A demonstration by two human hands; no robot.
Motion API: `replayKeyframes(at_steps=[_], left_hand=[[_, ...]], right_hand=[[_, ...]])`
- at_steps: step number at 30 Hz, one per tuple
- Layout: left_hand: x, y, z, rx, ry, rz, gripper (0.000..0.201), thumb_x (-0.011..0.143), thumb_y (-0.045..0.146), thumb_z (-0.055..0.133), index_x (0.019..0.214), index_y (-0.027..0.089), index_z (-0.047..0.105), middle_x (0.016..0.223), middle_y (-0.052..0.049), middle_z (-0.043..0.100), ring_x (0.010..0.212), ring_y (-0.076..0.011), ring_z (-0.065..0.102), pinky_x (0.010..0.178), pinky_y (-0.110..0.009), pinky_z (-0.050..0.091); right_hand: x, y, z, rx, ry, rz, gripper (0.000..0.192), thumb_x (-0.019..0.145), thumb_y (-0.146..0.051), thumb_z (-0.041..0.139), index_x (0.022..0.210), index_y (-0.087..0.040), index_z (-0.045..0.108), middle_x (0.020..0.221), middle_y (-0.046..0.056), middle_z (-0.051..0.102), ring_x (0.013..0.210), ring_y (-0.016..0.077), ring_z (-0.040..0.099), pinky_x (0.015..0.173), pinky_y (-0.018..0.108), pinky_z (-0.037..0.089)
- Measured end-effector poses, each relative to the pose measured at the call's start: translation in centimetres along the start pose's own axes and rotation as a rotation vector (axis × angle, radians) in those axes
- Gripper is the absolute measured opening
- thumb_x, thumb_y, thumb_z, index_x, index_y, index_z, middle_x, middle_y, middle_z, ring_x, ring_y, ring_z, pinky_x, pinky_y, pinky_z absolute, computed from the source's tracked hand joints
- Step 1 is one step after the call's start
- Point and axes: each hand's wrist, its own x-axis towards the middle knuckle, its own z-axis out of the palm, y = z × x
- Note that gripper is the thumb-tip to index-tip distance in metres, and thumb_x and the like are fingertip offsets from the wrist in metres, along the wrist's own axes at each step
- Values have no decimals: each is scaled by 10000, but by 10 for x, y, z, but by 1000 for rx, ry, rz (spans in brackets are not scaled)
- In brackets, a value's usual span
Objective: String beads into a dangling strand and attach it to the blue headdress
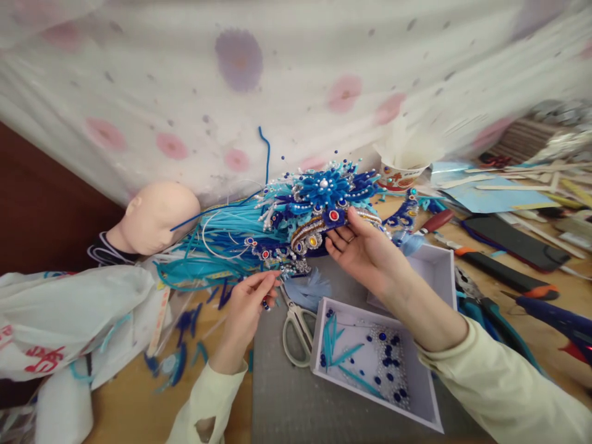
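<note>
An ornate blue headdress (326, 191) with pearls, red and yellow gems and velvety petals stands at the middle of the table. My right hand (363, 246) has its thumb and curled fingers on the lower edge of its gem-set band. Just below and left, my left hand (250, 308) pinches a small string of beads (266, 304), dark blue and white, near the hanging gem trim (265, 254). Its exact grip is partly hidden by the fingers. A light blue tassel (309, 288) and white-handled scissors (298, 330) lie close to that hand.
A white tray (377, 404) of beads and turquoise strips sits in front on a grey mat (282, 401). Pliers (485, 314) and a glue gun (555, 317) lie right. Left are blue pipe cleaners (226, 225), a mannequin head (161, 216) and a plastic bag (78, 320).
</note>
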Motion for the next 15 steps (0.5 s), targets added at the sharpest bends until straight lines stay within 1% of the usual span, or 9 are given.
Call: replayKeyframes(at_steps=[3, 6, 8, 11, 13, 15], left_hand=[[0, 5, -1, -135, -21, -66, 398, 537, 323, 904, 841, 105, 768, 721, -59, 709, 545, -73, 552, 449, -150, 405], [0, 10, -1, -275, -52, -132, 329, 564, 254, 889, 828, 108, 755, 759, -65, 728, 490, -49, 528, 384, -126, 343], [0, 14, -1, -361, -71, -180, 229, 629, 203, 845, 812, 110, 743, 771, -62, 735, 441, -29, 487, 356, -117, 314], [-2, 21, 1, -464, -91, -247, 42, 786, 153, 705, 787, 114, 719, 794, -67, 744, 406, -21, 457, 349, -118, 323], [-5, 26, 4, -514, -104, -281, 153, 878, 138, 592, 775, 115, 704, 821, -76, 750, 401, -27, 457, 352, -126, 339], [-7, 29, 7, -552, -123, -308, 239, 929, 138, 513, 776, 117, 695, 847, -81, 754, 407, -38, 467, 359, -141, 359]], right_hand=[[13, -9, 13, -24, 49, -38, 263, 951, -303, 582, 701, -233, 623, 666, -51, 680, 643, 99, 641, 627, 212, 511], [23, -19, 18, -48, 96, -74, 293, 959, -314, 568, 681, -228, 601, 630, -55, 660, 628, 95, 637, 620, 213, 513], [28, -24, 18, -63, 117, -91, 310, 963, -318, 559, 668, -227, 587, 616, -58, 651, 622, 92, 637, 620, 213, 514], [35, -27, 18, -79, 130, -99, 297, 957, -315, 559, 675, -227, 587, 635, -54, 661, 637, 91, 645, 622, 214, 518], [38, -27, 19, -83, 133, -102, 272, 949, -316, 566, 695, -224, 596, 660, -48, 669, 656, 93, 649, 623, 214, 523], [40, -27, 19, -85, 135, -103, 258, 940, -319, 572, 702, -223, 597, 674, -44, 669, 664, 97, 648, 622, 216, 527]])
